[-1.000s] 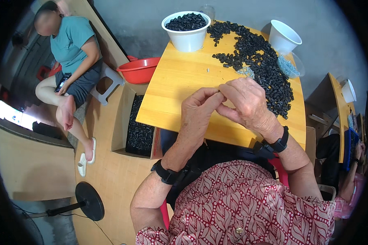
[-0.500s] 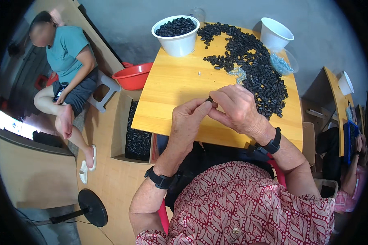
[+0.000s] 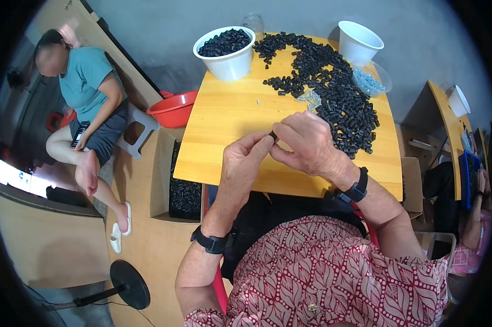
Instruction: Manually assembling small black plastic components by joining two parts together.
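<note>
Over the front of the yellow table (image 3: 210, 147), my two hands meet at a small black plastic piece (image 3: 273, 136). My left hand (image 3: 241, 158) pinches it between thumb and fingertips. My right hand (image 3: 307, 143) grips it from the other side, its fingers curled and partly hiding it. Just beyond my right hand lies a small heap of silvery screws (image 3: 310, 99). A wide spread of similar black pieces (image 3: 352, 117) covers the table's right and far side. One tiny light-coloured part (image 3: 258, 102) lies alone to the left.
A white tub (image 3: 227, 68) of black pieces stands far left; another white tub (image 3: 360, 43) and a clear bowl (image 3: 370, 82) of screws stand far right. Left of the table are a red basin (image 3: 172, 109), a cardboard box (image 3: 161, 163) of black parts and a seated person (image 3: 90, 82).
The whole view has shifted slightly, so the table and tubs sit a little further left and lower. Both hands stay together on the black piece, with the fingers slightly rearranged.
</note>
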`<state>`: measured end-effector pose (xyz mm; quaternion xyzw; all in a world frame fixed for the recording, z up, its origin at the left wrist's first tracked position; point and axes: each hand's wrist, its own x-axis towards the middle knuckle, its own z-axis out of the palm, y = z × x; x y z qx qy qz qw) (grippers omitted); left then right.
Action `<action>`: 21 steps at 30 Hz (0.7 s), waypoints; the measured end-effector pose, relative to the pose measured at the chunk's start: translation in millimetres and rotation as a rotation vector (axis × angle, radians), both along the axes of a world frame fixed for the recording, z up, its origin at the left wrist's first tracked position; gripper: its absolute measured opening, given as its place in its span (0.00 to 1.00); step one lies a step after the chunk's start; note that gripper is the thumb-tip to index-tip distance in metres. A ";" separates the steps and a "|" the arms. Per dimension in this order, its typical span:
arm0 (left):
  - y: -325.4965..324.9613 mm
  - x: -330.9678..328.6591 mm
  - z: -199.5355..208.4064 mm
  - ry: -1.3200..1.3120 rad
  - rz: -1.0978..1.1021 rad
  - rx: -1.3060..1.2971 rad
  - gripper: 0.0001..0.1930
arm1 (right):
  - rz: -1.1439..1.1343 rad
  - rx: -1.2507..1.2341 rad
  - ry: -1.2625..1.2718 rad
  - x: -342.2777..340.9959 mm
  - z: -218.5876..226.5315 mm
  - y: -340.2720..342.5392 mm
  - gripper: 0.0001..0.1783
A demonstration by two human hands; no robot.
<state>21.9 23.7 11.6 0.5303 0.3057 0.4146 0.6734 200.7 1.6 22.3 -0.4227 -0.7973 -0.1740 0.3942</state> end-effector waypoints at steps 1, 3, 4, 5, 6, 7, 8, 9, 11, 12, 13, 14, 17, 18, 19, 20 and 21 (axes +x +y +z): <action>1.5 0.5 -0.2 0.001 0.000 -0.002 0.14 | 0.000 -0.002 0.001 0.1 -0.9 1.5 0.12; 5.6 1.9 1.6 -0.026 0.108 -0.038 0.15 | -0.008 0.000 0.004 1.0 -1.6 5.8 0.11; 5.7 0.2 2.4 -0.023 0.111 -0.040 0.15 | -0.006 -0.002 0.007 0.5 -1.1 5.0 0.11; 6.9 -2.5 4.4 -0.017 0.107 -0.045 0.15 | -0.006 -0.010 0.001 -0.2 1.5 4.4 0.12; 7.6 -4.9 6.5 -0.012 0.104 -0.047 0.16 | -0.007 -0.015 -0.005 -1.1 3.6 4.3 0.12; 4.2 -5.0 6.7 -0.009 0.109 -0.037 0.16 | -0.002 -0.005 -0.002 -1.9 4.3 1.7 0.12; 2.2 -2.7 4.9 -0.047 0.120 -0.052 0.15 | 0.020 0.006 -0.004 -2.5 5.5 2.1 0.12; -1.3 -0.8 2.0 -0.086 0.132 -0.063 0.14 | 0.044 0.021 -0.006 -3.2 6.3 1.2 0.12; -2.9 3.4 -3.1 -0.026 0.143 -0.058 0.14 | 0.046 0.042 -0.009 -3.0 5.0 -0.3 0.12; -3.0 3.3 -7.5 -0.040 0.119 -0.066 0.14 | 0.040 0.018 -0.007 -3.8 2.0 -1.0 0.12; -7.4 2.5 -9.7 -0.053 0.093 -0.087 0.14 | 0.053 0.039 -0.008 -4.5 1.4 -5.2 0.12; -8.9 1.4 -10.9 -0.055 0.106 -0.068 0.14 | 0.038 0.004 -0.029 -5.1 1.0 -8.1 0.12; -12.6 -3.1 -8.9 -0.098 0.092 -0.061 0.14 | 0.029 -0.034 -0.052 -9.6 2.3 -10.4 0.12; -12.4 -3.9 -6.1 -0.034 0.096 -0.029 0.15 | 0.048 -0.029 -0.070 -10.9 4.1 -10.7 0.12; -12.4 -3.6 -4.4 0.029 0.097 -0.002 0.15 | 0.064 -0.029 -0.088 -10.9 5.0 -11.4 0.12; -12.2 -4.7 -3.5 0.030 0.098 -0.011 0.15 | 0.065 -0.038 -0.087 -12.3 5.6 -10.9 0.12; -11.6 -8.1 -2.5 0.055 0.133 0.046 0.15 | 0.078 -0.062 -0.073 -15.8 6.8 -8.9 0.13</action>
